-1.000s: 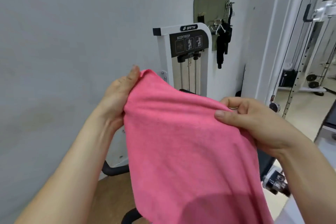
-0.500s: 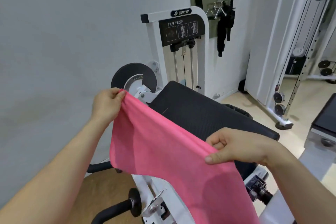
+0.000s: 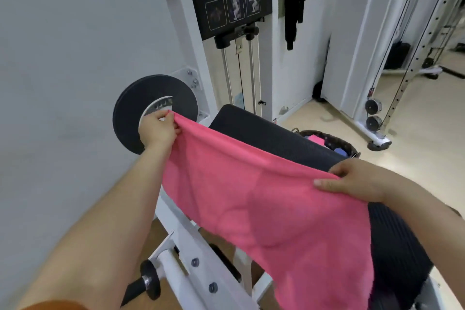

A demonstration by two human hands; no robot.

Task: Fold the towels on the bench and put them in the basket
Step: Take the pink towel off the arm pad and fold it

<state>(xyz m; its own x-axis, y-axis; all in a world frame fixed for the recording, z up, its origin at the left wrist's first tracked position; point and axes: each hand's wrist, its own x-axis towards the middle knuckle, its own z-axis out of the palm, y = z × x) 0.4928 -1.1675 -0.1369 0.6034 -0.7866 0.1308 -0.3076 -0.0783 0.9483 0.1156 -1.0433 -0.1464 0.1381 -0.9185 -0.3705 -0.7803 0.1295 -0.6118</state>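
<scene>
Over the black bench (image 3: 266,131), a pink towel (image 3: 264,199) hangs spread between both hands. Left hand (image 3: 158,129) pinches the towel's far-left corner, fingers curled tight on the cloth, right in front of a black round disc (image 3: 136,103) on the machine. Right hand (image 3: 357,180) grips the top edge at the near right, thumb flat on top, fingers curled behind the cloth. The top edge runs taut and slanted between the two hands; the rest drapes down toward the near side, hiding the middle of the bench. Towel not folded yet.

Basket (image 3: 348,145) sits on the floor at the far right of the bench, partly hidden behind the pad, dark, with pink and blue cloth inside. White weight machine (image 3: 181,20) stands at the far end against the grey wall, label reads BICEP/TRICEP. Black straps (image 3: 293,7) hang on the wall just right of it. Two small pulleys (image 3: 373,114) on a white frame at far right.
</scene>
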